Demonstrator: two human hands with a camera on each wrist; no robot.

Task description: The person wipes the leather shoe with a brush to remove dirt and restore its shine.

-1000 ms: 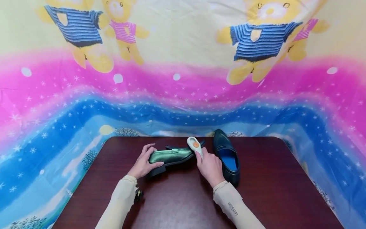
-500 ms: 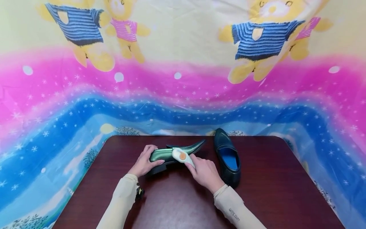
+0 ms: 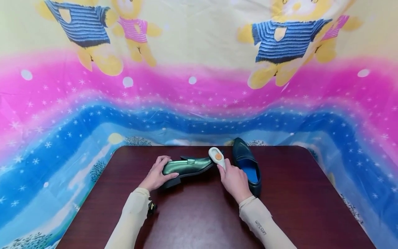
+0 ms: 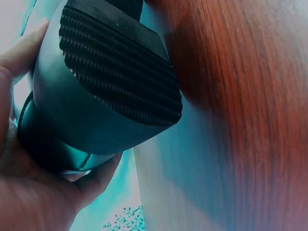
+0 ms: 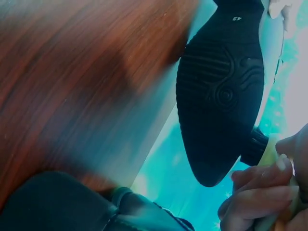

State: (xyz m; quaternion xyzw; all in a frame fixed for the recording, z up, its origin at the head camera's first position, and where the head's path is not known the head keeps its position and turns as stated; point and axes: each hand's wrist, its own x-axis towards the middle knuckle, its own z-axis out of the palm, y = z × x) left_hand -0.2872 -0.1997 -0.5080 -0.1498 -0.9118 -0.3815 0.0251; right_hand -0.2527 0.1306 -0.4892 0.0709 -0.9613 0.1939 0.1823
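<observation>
At the near side of the table (image 3: 199, 218), the left hand (image 3: 157, 175) grips the heel of a dark shoe (image 3: 188, 167), left of centre, toe pointing right and sole tilted into view. The right hand (image 3: 235, 180), its fingers closed round a white brush (image 3: 216, 155), holds it at the toe. To the right stands a second shoe (image 3: 243, 152), toe toward the far edge; beyond hangs a printed cloth (image 3: 192, 97).
</observation>
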